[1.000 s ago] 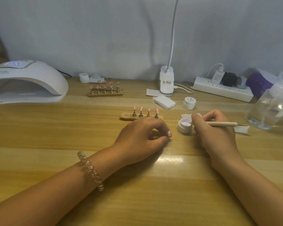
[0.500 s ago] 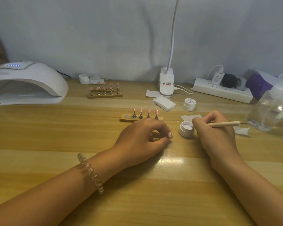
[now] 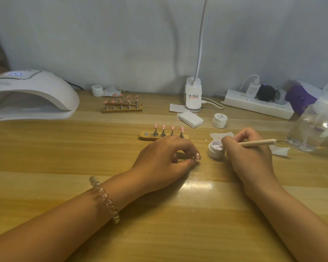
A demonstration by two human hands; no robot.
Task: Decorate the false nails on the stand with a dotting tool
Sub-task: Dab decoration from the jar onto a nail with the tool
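Observation:
A wooden stand point(image 3: 146, 136) at the table's middle carries several pink false nails point(image 3: 163, 127) with white dots on metal pegs; its leftmost magnet spot is bare. My left hand point(image 3: 165, 157) rests on the table just in front of the stand, fingers curled, thumb and forefinger tips together; whatever lies between them is hidden. My right hand point(image 3: 248, 156) grips a wooden dotting tool point(image 3: 257, 143) like a pen. Its working tip reaches into an open white jar point(image 3: 214, 149) of pale lilac gel, hidden behind my fingers.
A white nail lamp point(image 3: 28, 93) stands at the back left. A second stand of pink nails point(image 3: 121, 106) sits behind. Wipes point(image 3: 190, 119), a closed jar point(image 3: 219, 120), a desk lamp base point(image 3: 193, 97), a power strip point(image 3: 257, 106) and a clear bottle point(image 3: 314, 125) fill the right.
My right hand has shifted slightly at the jar with the tool. My left hand stays in place.

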